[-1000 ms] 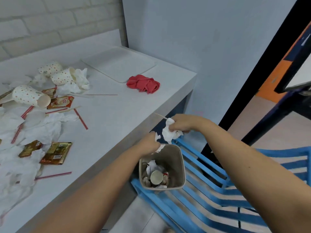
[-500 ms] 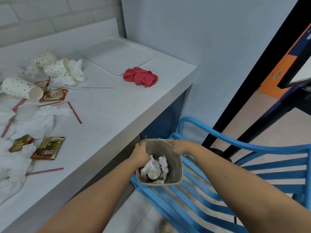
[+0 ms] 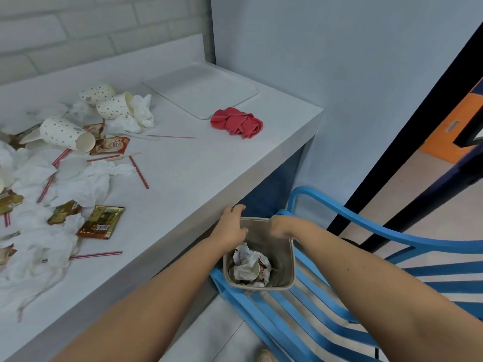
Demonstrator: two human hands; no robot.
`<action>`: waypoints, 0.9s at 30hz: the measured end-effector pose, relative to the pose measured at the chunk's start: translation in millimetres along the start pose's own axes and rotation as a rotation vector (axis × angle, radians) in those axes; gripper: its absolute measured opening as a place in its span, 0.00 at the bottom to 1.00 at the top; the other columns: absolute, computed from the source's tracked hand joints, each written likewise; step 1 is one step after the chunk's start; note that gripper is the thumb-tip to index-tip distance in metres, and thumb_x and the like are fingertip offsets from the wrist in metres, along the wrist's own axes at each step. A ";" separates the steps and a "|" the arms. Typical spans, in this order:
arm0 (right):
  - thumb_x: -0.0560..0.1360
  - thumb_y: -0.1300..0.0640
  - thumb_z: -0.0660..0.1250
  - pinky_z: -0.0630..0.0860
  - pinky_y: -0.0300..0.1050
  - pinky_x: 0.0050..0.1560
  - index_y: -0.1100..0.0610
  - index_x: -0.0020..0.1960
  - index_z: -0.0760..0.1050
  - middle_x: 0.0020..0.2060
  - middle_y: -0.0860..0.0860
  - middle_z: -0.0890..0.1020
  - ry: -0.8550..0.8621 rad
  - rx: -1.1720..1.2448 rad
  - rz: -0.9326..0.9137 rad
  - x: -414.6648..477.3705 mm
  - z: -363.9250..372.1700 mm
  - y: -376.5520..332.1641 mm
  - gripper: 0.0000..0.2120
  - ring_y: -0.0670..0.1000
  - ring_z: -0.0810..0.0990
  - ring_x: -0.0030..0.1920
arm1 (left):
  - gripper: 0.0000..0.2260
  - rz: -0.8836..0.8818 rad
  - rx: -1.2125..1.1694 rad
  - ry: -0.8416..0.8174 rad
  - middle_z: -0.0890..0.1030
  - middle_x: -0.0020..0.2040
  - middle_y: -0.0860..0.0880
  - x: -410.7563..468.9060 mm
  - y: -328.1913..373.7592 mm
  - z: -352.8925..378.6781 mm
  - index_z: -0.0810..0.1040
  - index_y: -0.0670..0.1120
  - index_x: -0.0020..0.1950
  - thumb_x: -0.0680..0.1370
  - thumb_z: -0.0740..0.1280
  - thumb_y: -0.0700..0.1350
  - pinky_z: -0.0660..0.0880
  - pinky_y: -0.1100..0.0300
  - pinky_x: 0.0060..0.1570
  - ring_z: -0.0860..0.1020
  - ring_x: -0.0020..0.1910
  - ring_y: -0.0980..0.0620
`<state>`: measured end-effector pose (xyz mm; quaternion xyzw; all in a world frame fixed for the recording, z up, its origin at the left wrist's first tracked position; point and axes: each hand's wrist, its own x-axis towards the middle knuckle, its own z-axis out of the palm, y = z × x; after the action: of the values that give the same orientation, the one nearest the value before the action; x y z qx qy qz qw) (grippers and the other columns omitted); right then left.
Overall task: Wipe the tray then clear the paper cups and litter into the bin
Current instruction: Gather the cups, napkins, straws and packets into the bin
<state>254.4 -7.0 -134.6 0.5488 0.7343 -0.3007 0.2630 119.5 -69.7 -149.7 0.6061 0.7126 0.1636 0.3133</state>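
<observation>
Bin point(image 3: 285, 257) upright, mouth up, tissues point(image 3: 244, 259) and a cup point(image 3: 254, 269) inside; your left hand point(image 3: 231, 227) spread at its rim, right hand point(image 3: 281, 227) grip unclear.

Only legible print I get: "Coffee" in script on red-white sachet point(image 3: 113, 145), lying against mouth of tipped paper cup point(image 3: 66, 134). Second word under it too blurred to call. Large brown sachet point(image 3: 100, 222) carries white label patch with barcode-like block, characters too small. Smaller brown sachet point(image 3: 64, 211) beside it: print there, unreadable.
</observation>
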 end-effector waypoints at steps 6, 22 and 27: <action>0.77 0.62 0.55 0.78 0.46 0.39 0.60 0.65 0.70 0.50 0.58 0.81 -0.046 0.044 -0.092 -10.8 -31.2 -27.6 0.17 0.56 0.81 0.43 | 0.13 0.199 -0.079 0.280 0.75 0.51 0.50 -15.9 16.6 -23.6 0.72 0.44 0.63 0.78 0.60 0.39 0.71 0.64 0.49 0.75 0.48 0.52; 0.77 0.57 0.62 0.68 0.37 0.32 0.58 0.40 0.74 0.31 0.49 0.76 0.183 0.005 -0.604 -58.8 -68.8 -173.2 0.08 0.47 0.72 0.31 | 0.03 0.139 0.044 0.648 0.72 0.46 0.52 -83.5 -42.2 -130.5 0.72 0.44 0.51 0.78 0.62 0.41 0.68 0.66 0.39 0.72 0.39 0.54; 0.74 0.61 0.65 0.65 0.32 0.34 0.63 0.51 0.79 0.36 0.47 0.74 0.319 0.041 -0.756 -54.9 -47.2 -222.4 0.08 0.48 0.73 0.42 | 0.02 0.061 0.096 0.689 0.71 0.45 0.51 -118.6 -83.8 -162.6 0.73 0.43 0.48 0.76 0.63 0.38 0.67 0.61 0.42 0.71 0.41 0.52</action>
<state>51.5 -56.4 -29.2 0.2853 0.9096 -0.3020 0.0060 -40.9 -178.2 -49.6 0.5503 0.7649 0.3341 0.0207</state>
